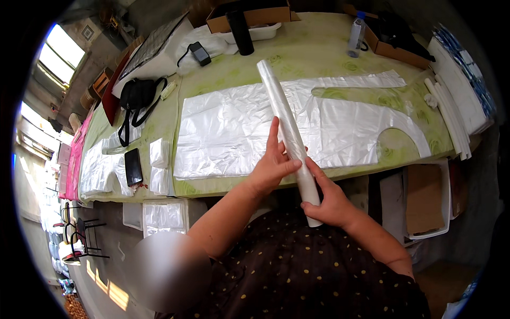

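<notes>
A long roll of clear plastic film [287,114] slants across the middle, its far end over the table and its lower end close to my body. My left hand [273,166] grips it from the left, thumb across the front and index finger pointing up along its side. Lower down, my right hand [328,198] is wrapped round the roll from the right. Beneath the roll, a translucent plastic apron [223,135] lies spread flat on the table, with a curved neck cut-out and straps toward the right; more than one layer may be stacked there.
The table cover [313,42] is pale green. Left lie folded plastic packets [159,154], a phone [133,166], a black bag [139,95] and another plastic sheet [100,170]. A black flask [240,33] and a bottle [356,36] stand behind. White rolls [446,117] edge the right.
</notes>
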The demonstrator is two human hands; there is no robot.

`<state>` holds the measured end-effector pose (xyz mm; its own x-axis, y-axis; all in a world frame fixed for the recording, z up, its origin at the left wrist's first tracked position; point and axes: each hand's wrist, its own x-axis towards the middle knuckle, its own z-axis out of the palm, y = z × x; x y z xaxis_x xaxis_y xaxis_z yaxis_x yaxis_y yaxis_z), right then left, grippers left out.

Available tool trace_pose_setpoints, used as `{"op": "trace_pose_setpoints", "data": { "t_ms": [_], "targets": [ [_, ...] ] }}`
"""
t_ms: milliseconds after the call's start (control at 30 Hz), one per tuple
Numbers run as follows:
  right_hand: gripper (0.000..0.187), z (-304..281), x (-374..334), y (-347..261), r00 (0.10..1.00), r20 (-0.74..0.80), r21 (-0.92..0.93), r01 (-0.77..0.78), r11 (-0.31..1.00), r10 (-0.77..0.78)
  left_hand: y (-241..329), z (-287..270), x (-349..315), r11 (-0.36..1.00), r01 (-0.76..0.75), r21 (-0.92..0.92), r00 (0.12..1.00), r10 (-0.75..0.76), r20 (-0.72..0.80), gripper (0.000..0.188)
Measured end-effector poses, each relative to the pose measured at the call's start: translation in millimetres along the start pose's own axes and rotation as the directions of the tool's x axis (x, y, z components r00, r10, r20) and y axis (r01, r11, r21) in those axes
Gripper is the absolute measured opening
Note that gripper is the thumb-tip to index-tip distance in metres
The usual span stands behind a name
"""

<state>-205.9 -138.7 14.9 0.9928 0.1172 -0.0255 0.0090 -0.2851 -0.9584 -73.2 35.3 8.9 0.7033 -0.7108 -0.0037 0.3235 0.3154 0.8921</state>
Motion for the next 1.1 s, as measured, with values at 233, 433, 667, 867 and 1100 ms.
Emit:
{"op": "trace_pose_setpoints", "data": {
  "t_ms": [233,433,667,867,1100],
  "targets": [
    [0.098,-24.7,-24.2,11.0,1.0,-0.005,-0.275,0.026,0.961,-0.029,49.1,-43.5,63.0,0.997,-0.039,0.068,0.953,0.058,-0.297,0.106],
    [0.095,-34.1,-40.1,9.8,0.997,0.072,-0.355,-0.002,0.935,0.029,66.5,-109.2,105.9,0.906,0.362,0.221,0.869,-0.242,-0.431,0.088],
    [0.095,-38.1,-33.8,4.4,0.995,0.093,-0.36,0.004,0.933,0.032,74.5,-110.1,124.5,0.82,0.469,0.327,0.833,-0.288,-0.473,0.022],
    [0.098,-50.8,-47.3,-4.9,0.965,0.121,-0.335,-0.182,0.924,0.233,59.7,-124.8,128.1,0.73,0.468,0.498,0.845,-0.206,-0.493,0.021],
    [0.072,-95.6,-143.8,-18.5,0.748,0.209,-0.472,-0.487,0.735,0.63,55.7,-114.8,126.7,0.571,0.512,0.642,0.813,-0.08,-0.576,0.03]
  ]
}}
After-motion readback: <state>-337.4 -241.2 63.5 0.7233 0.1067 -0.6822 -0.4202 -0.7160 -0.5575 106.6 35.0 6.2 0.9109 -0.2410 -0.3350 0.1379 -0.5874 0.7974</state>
